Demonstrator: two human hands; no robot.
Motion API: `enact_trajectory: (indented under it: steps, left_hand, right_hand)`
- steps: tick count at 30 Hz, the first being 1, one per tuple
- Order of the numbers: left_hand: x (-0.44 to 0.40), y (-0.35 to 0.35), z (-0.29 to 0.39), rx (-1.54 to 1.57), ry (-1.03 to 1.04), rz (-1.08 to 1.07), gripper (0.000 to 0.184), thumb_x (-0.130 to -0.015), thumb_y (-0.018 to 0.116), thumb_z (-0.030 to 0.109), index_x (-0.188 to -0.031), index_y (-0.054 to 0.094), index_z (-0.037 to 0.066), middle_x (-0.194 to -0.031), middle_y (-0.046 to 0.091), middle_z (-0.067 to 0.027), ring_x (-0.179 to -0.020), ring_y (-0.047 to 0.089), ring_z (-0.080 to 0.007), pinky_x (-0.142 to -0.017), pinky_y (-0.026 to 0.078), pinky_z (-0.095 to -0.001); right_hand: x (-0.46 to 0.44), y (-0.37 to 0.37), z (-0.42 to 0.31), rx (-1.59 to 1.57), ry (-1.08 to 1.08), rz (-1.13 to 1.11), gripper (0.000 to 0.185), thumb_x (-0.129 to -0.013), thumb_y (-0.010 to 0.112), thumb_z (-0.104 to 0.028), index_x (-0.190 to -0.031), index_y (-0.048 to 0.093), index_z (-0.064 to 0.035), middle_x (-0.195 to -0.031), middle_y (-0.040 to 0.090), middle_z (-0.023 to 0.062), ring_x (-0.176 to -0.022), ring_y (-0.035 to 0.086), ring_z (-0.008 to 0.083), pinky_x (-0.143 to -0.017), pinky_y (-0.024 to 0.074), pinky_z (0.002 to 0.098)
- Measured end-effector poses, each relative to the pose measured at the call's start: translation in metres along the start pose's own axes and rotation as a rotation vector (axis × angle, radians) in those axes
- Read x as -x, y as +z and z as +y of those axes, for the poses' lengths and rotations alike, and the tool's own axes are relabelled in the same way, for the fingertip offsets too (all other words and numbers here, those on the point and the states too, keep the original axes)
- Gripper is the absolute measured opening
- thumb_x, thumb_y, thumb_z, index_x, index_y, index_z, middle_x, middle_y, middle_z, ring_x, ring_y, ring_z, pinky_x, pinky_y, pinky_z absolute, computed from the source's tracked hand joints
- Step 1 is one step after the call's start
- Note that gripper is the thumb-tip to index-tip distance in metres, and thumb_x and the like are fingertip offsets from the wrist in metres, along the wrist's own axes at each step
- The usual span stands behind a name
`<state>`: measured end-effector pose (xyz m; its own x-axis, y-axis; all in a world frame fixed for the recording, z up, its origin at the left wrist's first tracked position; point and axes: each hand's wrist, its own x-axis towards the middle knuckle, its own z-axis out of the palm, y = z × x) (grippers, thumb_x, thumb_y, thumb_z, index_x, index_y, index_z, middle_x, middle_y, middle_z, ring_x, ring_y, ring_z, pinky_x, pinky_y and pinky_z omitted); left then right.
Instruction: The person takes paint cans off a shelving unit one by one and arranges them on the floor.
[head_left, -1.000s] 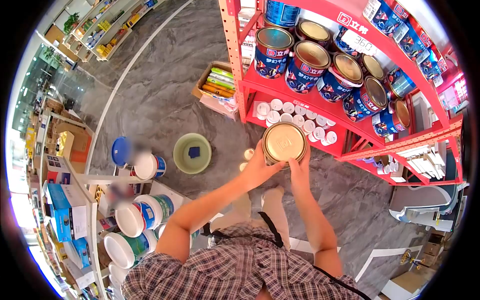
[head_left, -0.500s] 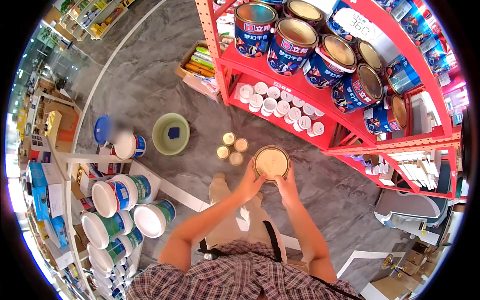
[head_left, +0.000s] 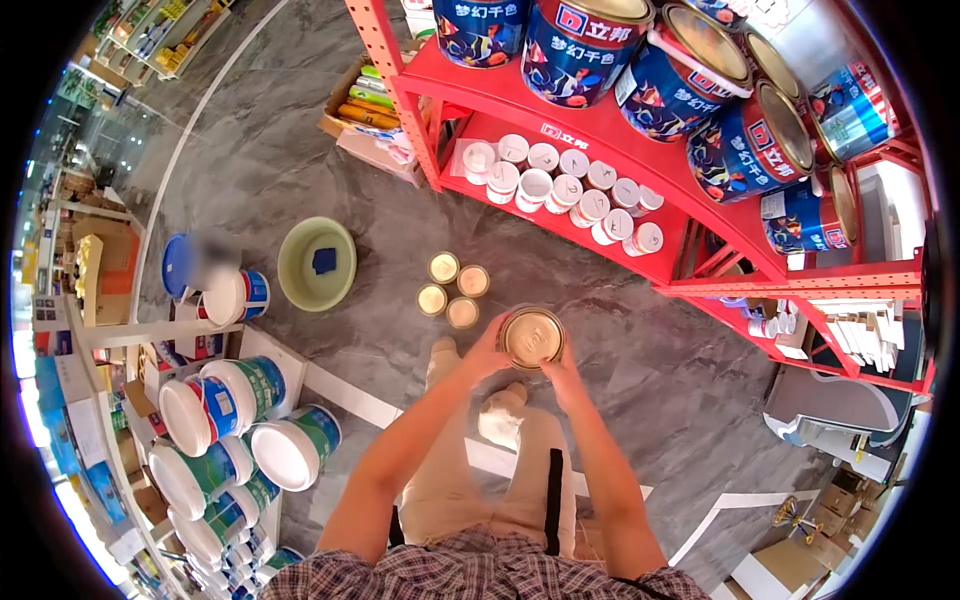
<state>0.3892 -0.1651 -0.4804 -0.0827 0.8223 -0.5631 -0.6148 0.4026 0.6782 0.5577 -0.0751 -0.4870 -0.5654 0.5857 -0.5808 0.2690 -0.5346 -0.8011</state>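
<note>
Two-handed hold of a lidded can point(head_left: 532, 335) above the floor point(head_left: 680, 400). The left hand point(head_left: 490, 352) grips its left side and the right hand point(head_left: 560, 370) its lower right; fingers beneath are hidden. Four small cans point(head_left: 443, 267) stand clustered on the floor, just beyond the left hand and near the left front corner of the red shelf point(head_left: 580, 125). The step in hand appears to be supporting the can; any further move would call for an even grip and a level lid.
</note>
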Motion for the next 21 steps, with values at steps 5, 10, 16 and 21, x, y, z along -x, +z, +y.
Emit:
enact_trajectory:
  steps: [5,10,16,21]
  left_hand:
    - [-0.057,-0.048,-0.061,0.029,-0.125,0.079,0.073,-0.075,0.051,-0.006,-0.138,0.024,0.020,-0.130,0.043,-0.0033,-0.116,0.047,-0.0175,-0.091,0.046,-0.0355]
    - [-0.115,-0.086,-0.123,-0.008,-0.167,0.163,0.070,-0.076,0.051,-0.004,-0.137,0.026,0.020,-0.128,0.043,-0.0029,-0.115,0.047,-0.0205,-0.091,0.046,-0.0378]
    - [-0.181,-0.118,-0.179,0.097,-0.187,0.227,0.068,-0.077,0.049,-0.002,-0.137,0.027,0.019,-0.131,0.040,-0.0040,-0.117,0.044,-0.0217,-0.090,0.046,-0.0389]
    - [-0.242,-0.151,-0.241,0.076,-0.124,0.287,0.065,-0.080,0.050,0.002,-0.139,0.024,0.013,-0.130,0.039,-0.0092,-0.115,0.045,-0.0248,-0.092,0.044,-0.0406]
  right_hand:
    - [-0.063,-0.013,0.078,-0.020,-0.040,-0.021,0.080,-0.077,0.053,0.008,-0.144,0.011,-0.0066,-0.140,0.028,0.0118,-0.130,0.028,0.0226,-0.107,0.0242,0.0337]
    - [-0.127,-0.033,0.171,0.010,-0.075,0.017,0.078,-0.075,0.055,0.009,-0.142,0.018,-0.0057,-0.139,0.029,0.0121,-0.130,0.029,0.0222,-0.106,0.0246,0.0333]
    - [-0.202,-0.055,0.261,0.156,-0.078,0.067,0.075,-0.078,0.048,0.012,-0.142,0.021,-0.0155,-0.132,0.040,0.0070,-0.115,0.045,0.0206,-0.085,0.0454,0.0308]
    - [-0.269,-0.062,0.309,0.120,0.075,0.159,0.072,-0.075,0.058,0.009,-0.138,0.026,-0.0039,-0.137,0.037,0.0167,-0.126,0.038,0.0274,-0.102,0.0320,0.0344]
